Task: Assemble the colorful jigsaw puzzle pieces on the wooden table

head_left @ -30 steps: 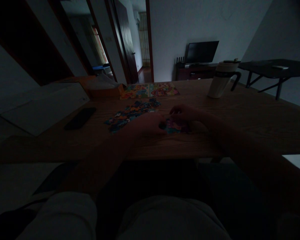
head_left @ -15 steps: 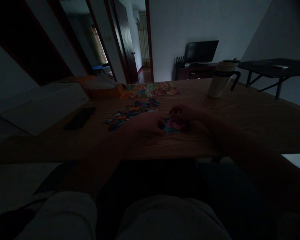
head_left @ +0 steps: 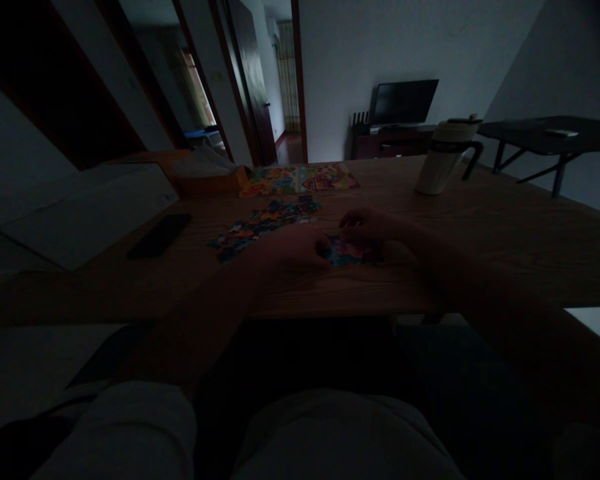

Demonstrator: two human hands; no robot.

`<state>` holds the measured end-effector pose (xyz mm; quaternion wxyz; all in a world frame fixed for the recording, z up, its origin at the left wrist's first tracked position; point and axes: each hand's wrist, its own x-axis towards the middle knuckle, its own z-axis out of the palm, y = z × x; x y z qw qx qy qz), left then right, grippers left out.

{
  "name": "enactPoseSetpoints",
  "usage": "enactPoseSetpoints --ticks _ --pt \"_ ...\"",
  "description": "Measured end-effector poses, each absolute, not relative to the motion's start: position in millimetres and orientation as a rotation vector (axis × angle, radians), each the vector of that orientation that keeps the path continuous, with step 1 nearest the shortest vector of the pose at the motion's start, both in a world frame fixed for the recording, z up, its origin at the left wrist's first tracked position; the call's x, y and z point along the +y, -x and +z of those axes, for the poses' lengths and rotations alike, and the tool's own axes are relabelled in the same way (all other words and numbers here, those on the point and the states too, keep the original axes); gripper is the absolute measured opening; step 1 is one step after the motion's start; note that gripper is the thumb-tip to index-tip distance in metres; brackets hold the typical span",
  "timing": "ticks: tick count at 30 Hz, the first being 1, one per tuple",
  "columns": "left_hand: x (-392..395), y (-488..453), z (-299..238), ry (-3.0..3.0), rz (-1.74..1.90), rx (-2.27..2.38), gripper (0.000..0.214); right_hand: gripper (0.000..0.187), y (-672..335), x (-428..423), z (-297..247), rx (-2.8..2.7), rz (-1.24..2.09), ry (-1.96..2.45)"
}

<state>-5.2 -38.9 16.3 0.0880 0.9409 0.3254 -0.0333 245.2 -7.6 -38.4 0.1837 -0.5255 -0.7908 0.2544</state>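
Observation:
The room is very dark. A small joined patch of colourful puzzle pieces (head_left: 349, 252) lies on the wooden table (head_left: 480, 247) between my hands. My left hand (head_left: 293, 248) rests knuckles-up at its left edge, fingers curled down onto it. My right hand (head_left: 367, 225) sits at its far right side, fingers bent and tips touching the pieces. What either hand pinches is hidden in the gloom. A spread of loose puzzle pieces (head_left: 263, 223) lies just left of and beyond my left hand.
A colourful picture sheet (head_left: 297, 179) lies further back. A dark phone (head_left: 160, 235) and a white flat box (head_left: 87, 213) sit at the left, an orange box (head_left: 205, 175) behind. A lidded mug (head_left: 445, 160) stands at the right rear.
Both hands stay on the small puzzle patch; my left hand's fingers have shifted slightly over its left edge. Nothing else has moved.

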Motion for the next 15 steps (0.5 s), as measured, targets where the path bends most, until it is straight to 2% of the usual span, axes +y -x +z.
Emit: enactPoseSetpoints --ticks 15 --pt "-40.1 2.1 13.8 -2.791 -0.1 0.998 0.047 0.027 -242.8 -10.5 -34.3 -2.204 0.736 1.509"
